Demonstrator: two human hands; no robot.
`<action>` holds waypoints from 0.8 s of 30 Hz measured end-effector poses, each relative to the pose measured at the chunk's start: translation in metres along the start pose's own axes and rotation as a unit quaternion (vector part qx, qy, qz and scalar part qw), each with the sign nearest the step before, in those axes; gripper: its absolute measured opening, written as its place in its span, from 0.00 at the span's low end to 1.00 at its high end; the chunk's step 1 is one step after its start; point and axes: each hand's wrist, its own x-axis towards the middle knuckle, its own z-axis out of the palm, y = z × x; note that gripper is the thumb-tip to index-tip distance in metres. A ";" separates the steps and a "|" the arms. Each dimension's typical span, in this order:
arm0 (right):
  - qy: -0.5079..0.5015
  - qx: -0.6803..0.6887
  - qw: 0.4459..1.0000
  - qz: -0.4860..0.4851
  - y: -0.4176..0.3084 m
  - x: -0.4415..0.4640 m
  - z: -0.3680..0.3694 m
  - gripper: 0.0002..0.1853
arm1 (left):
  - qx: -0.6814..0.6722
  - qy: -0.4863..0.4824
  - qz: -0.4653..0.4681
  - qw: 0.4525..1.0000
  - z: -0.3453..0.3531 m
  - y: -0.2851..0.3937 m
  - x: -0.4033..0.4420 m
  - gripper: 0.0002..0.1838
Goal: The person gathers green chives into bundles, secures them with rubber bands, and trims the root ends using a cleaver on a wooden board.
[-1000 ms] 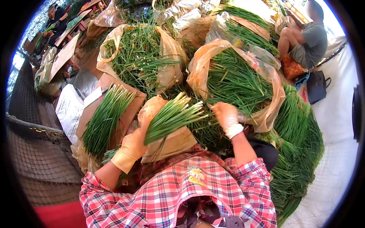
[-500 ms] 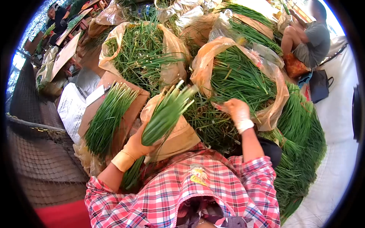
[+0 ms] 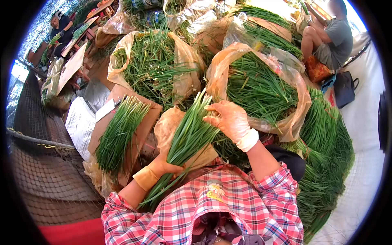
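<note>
A loose bunch of long green chives (image 3: 192, 132) slants across my lap, pale stem ends up and leaf tips toward my body. My left hand (image 3: 161, 167), gloved, is wrapped round its lower part. At the pale ends, my gloved right hand (image 3: 228, 118) has thumb and fingers pinched on some stems; the exact stems are partly hidden by the fingers. Beneath the bunch lies a tan pad or cloth (image 3: 167, 126). To the left, a neat pile of chives (image 3: 122, 134) rests on a cardboard sheet (image 3: 141, 114).
Two open plastic bags, one with tangled greens (image 3: 151, 67) and one with straighter chives (image 3: 261, 87), stand ahead. A large chive heap (image 3: 326, 155) lies on my right. A seated person (image 3: 335, 36) is at the far right, another person (image 3: 61, 26) far left. Dark netting (image 3: 49, 175) hangs left.
My right hand has come from beside the right-hand bag up to the bunch's pale ends and closed there. My left hand has moved slightly down with the bunch, now spread longer across my lap.
</note>
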 end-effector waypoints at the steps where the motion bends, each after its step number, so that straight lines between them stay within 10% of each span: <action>1: -0.081 -0.032 0.994 0.069 -0.006 0.005 -0.004 0.12 | 0.000 0.000 0.001 1.000 -0.004 -0.010 0.005 0.41; 9: -0.124 0.544 0.777 0.292 0.037 0.013 0.026 0.18 | 0.151 0.030 0.162 0.975 -0.017 -0.040 0.018 0.57; 24: -0.145 0.479 0.837 0.221 0.047 -0.002 0.034 0.18 | 0.212 0.028 0.117 0.970 -0.028 -0.058 0.028 0.59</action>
